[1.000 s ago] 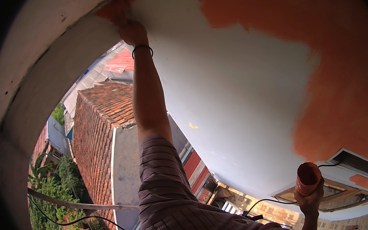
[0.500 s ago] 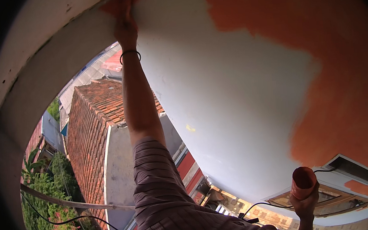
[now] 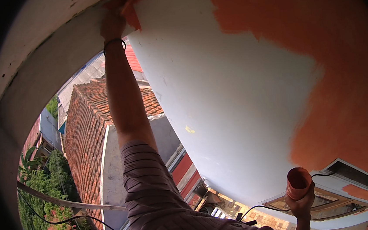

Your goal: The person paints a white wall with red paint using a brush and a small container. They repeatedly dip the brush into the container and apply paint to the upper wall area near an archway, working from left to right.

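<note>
My left hand [image 3: 112, 25] is raised high at the top left, where the wall meets a pale beam. Its fingers are closed in shadow, and what they hold is hidden. Fresh-looking orange paint [image 3: 130, 15] lies right beside it along the wall's corner. A dark band [image 3: 114, 46] circles that wrist. At the lower right my right hand [image 3: 301, 204] is wrapped round a reddish-orange cup [image 3: 298, 183], its open mouth tipped toward me. The white wall [image 3: 230, 97] between my hands carries broad orange paint [image 3: 343, 88] across its top and right.
A pale beam [image 3: 52, 61] curves along the upper left. Beyond the wall's edge are a tiled roof [image 3: 84, 145], green plants [image 3: 48, 219] and a wooden pole [image 3: 69, 201] with a black cable. Near the cup are a framed window [image 3: 332, 205] and a dark vent [image 3: 357, 174].
My left hand has shifted left and slightly up, off the wall's edge toward the beam. More orange at the corner now shows. The right hand with the cup has stayed nearly still.
</note>
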### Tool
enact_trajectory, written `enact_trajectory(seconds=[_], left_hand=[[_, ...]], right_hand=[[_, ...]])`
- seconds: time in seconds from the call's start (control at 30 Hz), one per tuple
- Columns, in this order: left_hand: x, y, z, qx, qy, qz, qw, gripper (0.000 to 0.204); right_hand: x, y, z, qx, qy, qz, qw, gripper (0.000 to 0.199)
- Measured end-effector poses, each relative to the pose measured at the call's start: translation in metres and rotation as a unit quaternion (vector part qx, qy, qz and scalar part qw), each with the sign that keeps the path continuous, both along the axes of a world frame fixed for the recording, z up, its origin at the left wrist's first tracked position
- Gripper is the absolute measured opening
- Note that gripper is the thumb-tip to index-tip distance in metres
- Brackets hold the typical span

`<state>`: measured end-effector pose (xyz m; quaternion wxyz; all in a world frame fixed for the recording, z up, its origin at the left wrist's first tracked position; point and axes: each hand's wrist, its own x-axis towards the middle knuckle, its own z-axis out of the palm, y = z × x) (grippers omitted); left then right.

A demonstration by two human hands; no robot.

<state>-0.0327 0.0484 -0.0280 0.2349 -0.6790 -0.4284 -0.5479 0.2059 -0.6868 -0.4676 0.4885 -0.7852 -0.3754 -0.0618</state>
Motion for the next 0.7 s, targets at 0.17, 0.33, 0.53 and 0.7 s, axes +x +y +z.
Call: enact_trajectory(seconds=[0.17,0.33,0.53,0.7], left_hand=[[-0.008,-0.010,0.021,0.017,0.055,-0.046,0.997,0.040],[-0.018,-0.028,0.023,0.076,0.108,-0.104,0.986,0.043],[-0.025,-0.070,0.000,-0.006,0.079,0.016,0.997,0.039],[-0.023,-0.088,-0.018,-0.007,0.035,-0.004,0.999,0.038]], right_hand=[[0.002,0.000,-0.001,0.002,-0.017,0.014,1.000,0.078],[-0.003,0.003,0.002,0.008,-0.011,0.019,1.000,0.074],[-0.007,0.001,0.008,0.024,0.021,0.009,0.999,0.075],[-0.006,-0.001,0.009,0.026,0.003,0.008,1.000,0.077]])
